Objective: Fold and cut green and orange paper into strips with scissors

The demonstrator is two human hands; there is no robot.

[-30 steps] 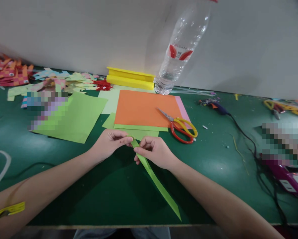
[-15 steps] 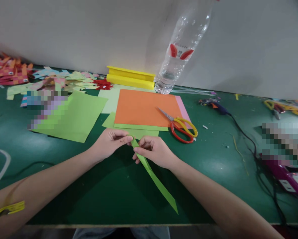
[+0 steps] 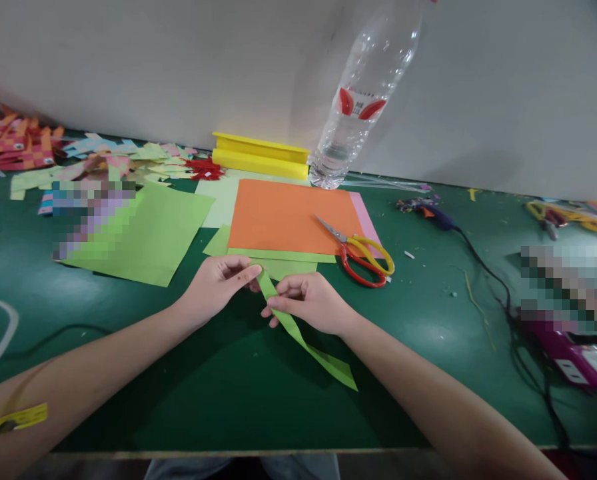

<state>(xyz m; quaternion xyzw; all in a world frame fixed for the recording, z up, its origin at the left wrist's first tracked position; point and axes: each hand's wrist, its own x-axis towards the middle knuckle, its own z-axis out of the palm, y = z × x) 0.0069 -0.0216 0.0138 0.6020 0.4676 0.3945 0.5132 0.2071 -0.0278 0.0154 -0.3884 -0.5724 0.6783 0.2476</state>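
A green paper strip (image 3: 292,328) runs between my two hands above the table. Its upper end is pinched between the thumb and fingers of my left hand (image 3: 227,281). Slightly lower on the strip, my right hand (image 3: 311,303) grips it between thumb and fingers. The free end hangs toward the lower right and looks bent partway along. Just beyond my hands lies an orange paper sheet (image 3: 283,217), stacked over green and pink sheets. Scissors (image 3: 361,250) with one red and one yellow handle rest partly on that stack, blades apart from my hands.
A clear plastic bottle (image 3: 351,100) leans by the wall beside a folded yellow piece (image 3: 261,157). Left are a green sheet (image 3: 153,233), paper scraps (image 3: 143,155) and orange-red woven paper pieces (image 3: 21,143). Right, a corded tool (image 3: 438,217) and a magenta device (image 3: 568,357) trail black cables.
The strip's free end has swung upward and bends more now. My left hand has shifted slightly up and left; both hands keep hold of the strip.
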